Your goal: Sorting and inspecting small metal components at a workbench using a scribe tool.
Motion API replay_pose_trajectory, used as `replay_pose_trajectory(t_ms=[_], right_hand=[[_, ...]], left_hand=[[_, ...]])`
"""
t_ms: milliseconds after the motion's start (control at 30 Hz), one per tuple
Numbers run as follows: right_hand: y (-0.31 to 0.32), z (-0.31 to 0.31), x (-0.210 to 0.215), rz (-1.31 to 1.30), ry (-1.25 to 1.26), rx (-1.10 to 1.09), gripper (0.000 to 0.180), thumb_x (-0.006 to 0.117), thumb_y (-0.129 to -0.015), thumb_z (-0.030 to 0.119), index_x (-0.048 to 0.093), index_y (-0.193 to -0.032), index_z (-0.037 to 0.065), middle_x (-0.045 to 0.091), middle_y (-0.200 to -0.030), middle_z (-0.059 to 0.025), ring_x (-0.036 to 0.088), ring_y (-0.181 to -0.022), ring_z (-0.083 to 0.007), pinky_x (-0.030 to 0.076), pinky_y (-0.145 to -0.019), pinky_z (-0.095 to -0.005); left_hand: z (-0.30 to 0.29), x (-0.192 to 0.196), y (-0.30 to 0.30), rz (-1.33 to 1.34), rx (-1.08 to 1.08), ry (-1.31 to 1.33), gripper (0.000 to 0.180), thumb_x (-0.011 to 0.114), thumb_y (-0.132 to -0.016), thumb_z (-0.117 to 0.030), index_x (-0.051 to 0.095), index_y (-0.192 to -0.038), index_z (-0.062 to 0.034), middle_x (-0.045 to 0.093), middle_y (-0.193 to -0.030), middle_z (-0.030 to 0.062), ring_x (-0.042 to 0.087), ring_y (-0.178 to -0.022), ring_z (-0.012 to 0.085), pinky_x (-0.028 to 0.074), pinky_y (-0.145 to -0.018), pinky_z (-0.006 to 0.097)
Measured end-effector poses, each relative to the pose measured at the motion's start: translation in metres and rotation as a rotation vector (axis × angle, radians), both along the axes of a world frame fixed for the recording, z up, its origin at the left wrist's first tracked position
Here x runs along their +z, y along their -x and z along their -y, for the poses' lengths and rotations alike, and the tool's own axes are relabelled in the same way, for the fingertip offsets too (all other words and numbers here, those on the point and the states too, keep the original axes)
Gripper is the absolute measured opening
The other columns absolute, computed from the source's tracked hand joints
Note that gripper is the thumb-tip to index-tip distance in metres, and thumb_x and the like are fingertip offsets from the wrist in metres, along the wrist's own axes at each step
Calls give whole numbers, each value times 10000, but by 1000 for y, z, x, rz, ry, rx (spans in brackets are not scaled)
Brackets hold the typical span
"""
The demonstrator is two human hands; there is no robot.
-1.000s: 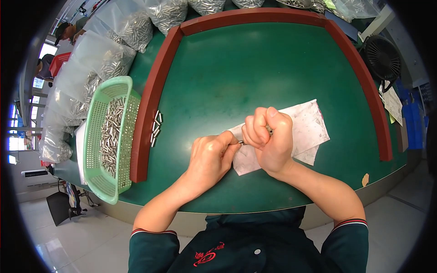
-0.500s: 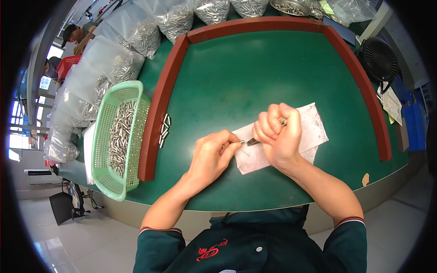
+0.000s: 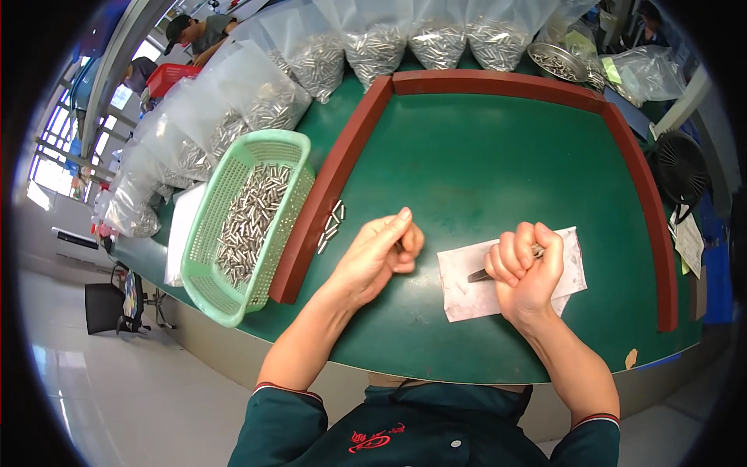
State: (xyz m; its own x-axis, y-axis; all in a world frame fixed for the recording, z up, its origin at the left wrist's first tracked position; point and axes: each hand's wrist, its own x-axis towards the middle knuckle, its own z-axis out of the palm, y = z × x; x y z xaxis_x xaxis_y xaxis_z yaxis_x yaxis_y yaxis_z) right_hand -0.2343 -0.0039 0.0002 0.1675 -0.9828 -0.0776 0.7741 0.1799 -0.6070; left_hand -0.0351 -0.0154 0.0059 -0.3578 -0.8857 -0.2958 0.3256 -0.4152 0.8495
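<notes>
My left hand (image 3: 380, 253) is raised over the green tabletop (image 3: 459, 163), thumb up and fingers curled; whatever lies inside them is hidden. My right hand (image 3: 527, 272) is wrapped round a hand tool with a dark flat blade (image 3: 478, 275), whose tip points left. Under that fist lies a smudged white sheet, perhaps cloth or paper (image 3: 459, 302). Several small metal pins (image 3: 333, 226) lie loose on the table, beyond my left hand and beside the red-brown rail.
A red-brown rail (image 3: 498, 82) borders the work area. At the left stands a green perforated basket (image 3: 299, 208) of metal pins. Clear bags of pins (image 3: 315, 66) line the back and left. A metal bowl (image 3: 557, 62) and black fan (image 3: 679, 165) stand right; people work far left.
My left hand has come away from the blade tip and turned thumb-up; the pin it pinched no longer shows. My right hand keeps its hold on the tool. The whole view has shifted.
</notes>
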Motion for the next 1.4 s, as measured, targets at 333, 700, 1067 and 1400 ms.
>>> replay_pose_trajectory(t_ms=[333,700,1067,1400], right_hand=[[-1,-3,2,-39,-3,-13,383,305,-858,274,261,-513,114,237,-426,11,168,-372,-86,188,-401,-251],[1,-3,2,-7,63,-39,381,323,-859,247,271,-514,94,245,-431,-2,166,-381,-83,176,-385,-242],[5,-1,3,4,86,-71,375,303,-869,220,279,-518,91,249,-428,1,168,-391,-73,177,-384,-234],[3,-1,-5,-100,58,9,395,294,-872,277,271,-514,110,236,-423,14,166,-386,-84,183,-411,-245]], left_hand=[[5,1,-34,1874,350,737,136,606,-749,-97,562,-704,23,550,-547,184,593,-583,341,474,-535,411],[11,-10,-20,1529,307,943,81,631,-716,-79,601,-736,-6,465,-448,96,465,-387,193,358,-408,310],[-18,-4,32,902,-256,1074,154,631,-658,15,642,-808,-19,517,-539,74,486,-474,193,391,-469,294],[-23,-16,45,1039,-160,1009,86,653,-683,-58,577,-692,-19,462,-468,76,469,-417,204,350,-399,325]])
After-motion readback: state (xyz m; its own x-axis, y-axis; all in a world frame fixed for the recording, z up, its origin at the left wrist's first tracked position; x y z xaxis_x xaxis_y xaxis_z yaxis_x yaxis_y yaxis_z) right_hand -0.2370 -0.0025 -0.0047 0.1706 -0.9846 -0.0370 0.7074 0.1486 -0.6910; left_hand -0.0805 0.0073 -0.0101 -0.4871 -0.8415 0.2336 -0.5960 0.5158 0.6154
